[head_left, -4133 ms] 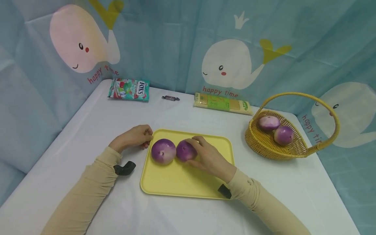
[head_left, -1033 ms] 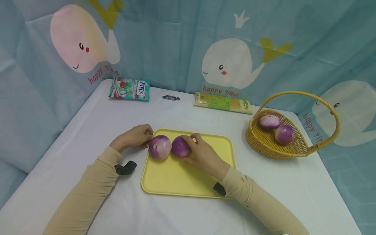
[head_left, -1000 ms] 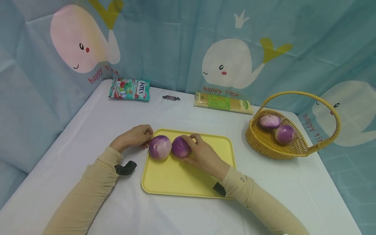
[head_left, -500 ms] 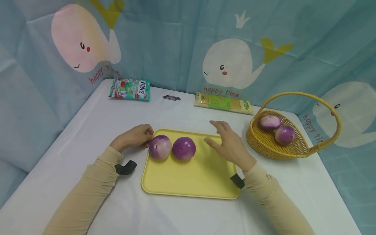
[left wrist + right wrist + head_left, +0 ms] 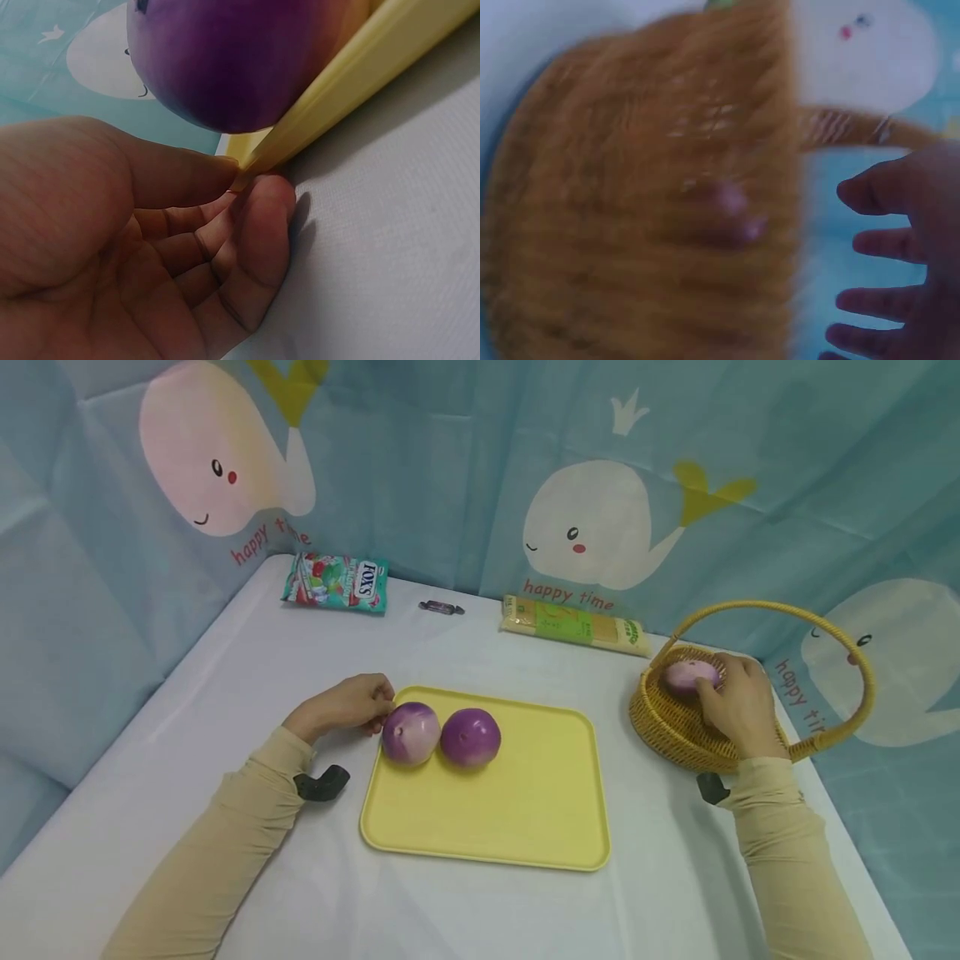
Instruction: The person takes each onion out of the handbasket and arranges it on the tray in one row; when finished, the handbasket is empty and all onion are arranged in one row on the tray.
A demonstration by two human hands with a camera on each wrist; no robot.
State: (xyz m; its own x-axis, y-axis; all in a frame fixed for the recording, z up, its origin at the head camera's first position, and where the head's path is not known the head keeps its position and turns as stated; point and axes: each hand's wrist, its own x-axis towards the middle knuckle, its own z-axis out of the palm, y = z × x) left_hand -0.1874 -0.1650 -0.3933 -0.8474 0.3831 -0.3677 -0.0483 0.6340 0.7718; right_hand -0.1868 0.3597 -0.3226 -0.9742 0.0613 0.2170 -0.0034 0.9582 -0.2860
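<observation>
Left hand (image 5: 347,703), left of centre frame, pinches the rim of the yellow tray (image 5: 487,814). Pale turnip (image 5: 411,734) and purple turnip (image 5: 470,739) sit side by side on it, mid-frame. Right hand (image 5: 742,706), fingers spread, at basket (image 5: 663,743), frame right; basket turnip (image 5: 688,677) beside it.

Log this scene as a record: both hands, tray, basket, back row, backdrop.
left_hand: left hand pinches yellow tray rim near its far left corner
right_hand: right hand at wicker basket; fingers apart; contact unclear
tray: mottled vegetable, purple vegetable, side by side
basket: light vegetable visible; interior partly hidden by hand
back_row: candy bag, wrapped candy, noodle packet
backdrop: whale-print curtain
</observation>
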